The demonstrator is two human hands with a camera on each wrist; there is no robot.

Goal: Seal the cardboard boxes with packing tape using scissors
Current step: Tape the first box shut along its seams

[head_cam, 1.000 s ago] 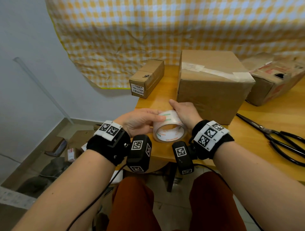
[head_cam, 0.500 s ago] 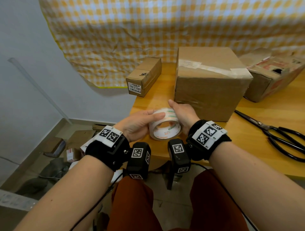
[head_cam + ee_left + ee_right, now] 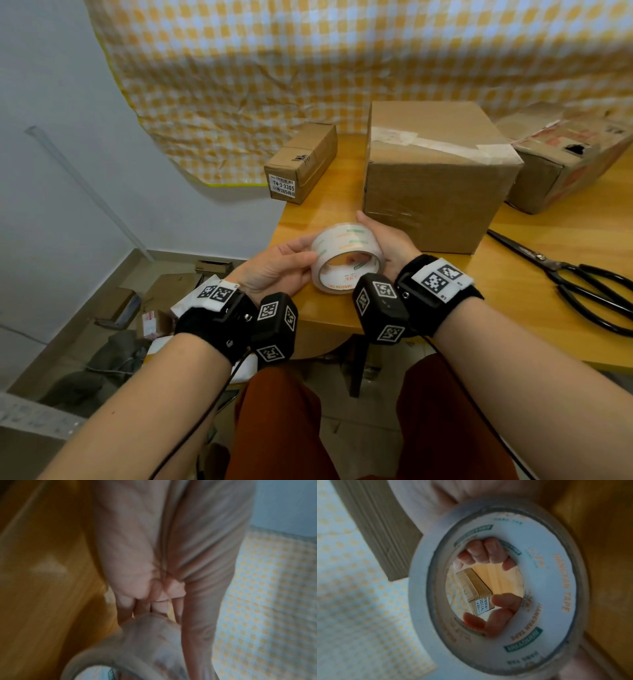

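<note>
A roll of clear packing tape (image 3: 346,255) with a white printed core is held between both hands just above the table's front edge (image 3: 329,318). My left hand (image 3: 284,263) grips its left side, thumb on the outer surface. My right hand (image 3: 385,238) grips the right side. In the right wrist view the tape roll (image 3: 556,588) fills the frame, with fingertips (image 3: 481,553) curled into its core. The left wrist view is blurred and shows my palm and the tape roll (image 3: 140,635). A large taped cardboard box (image 3: 435,185) stands right behind the roll. Black scissors (image 3: 589,284) lie at the right.
A small labelled cardboard box (image 3: 301,162) sits at the back left of the table, and a worn box (image 3: 568,157) at the back right. A yellow checked cloth (image 3: 308,68) hangs behind. Clutter lies on the floor (image 3: 137,308) at the left.
My left thumb has slid from the top of the roll back to its left side. The roll has tipped so that its hole faces me more. The boxes and the scissors have stayed put.
</note>
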